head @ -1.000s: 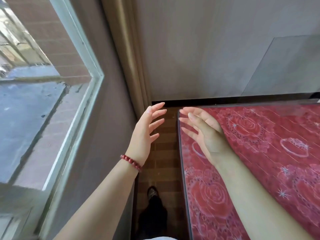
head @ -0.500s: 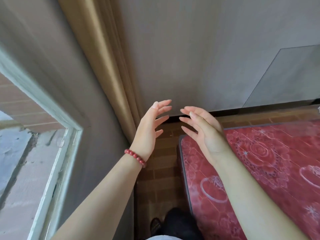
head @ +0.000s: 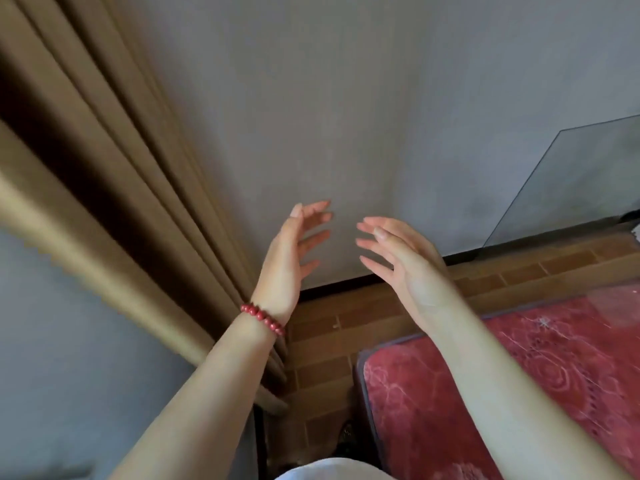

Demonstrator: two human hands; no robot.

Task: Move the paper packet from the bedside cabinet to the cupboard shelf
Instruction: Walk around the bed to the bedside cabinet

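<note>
Since no paper packet, bedside cabinet or cupboard shelf shows in the head view, handling is a guess from the task wording only: a paper packet should be light, thin-walled, easy to crease or tear, likely limp if part-filled, not slippery on bare skin. Best bet is a flat pinch across the body or a palm under the base, not the top flap or a corner; can't confirm shape, fill or size. Left hand and right hand are both raised in front of the grey wall, palms facing each other, close but not touching, fingers spread and slack, holding nothing. A red bead bracelet sits on the left wrist. Around: brown curtain hangs in folds down the left, touching or just beside the left forearm; brick-pattern floor in a narrow strip between curtain and bed; red floral mattress fills lower right under the right forearm; a glass pane leans on the wall at far right, its base near the floor edge. Obstacles, as I judge it: tight gap beside the bed, curtain can snag an arm, the glass is the fragile item to stay clear of. First job looks like finding the cabinet, as nothing to grasp is in reach here.
</note>
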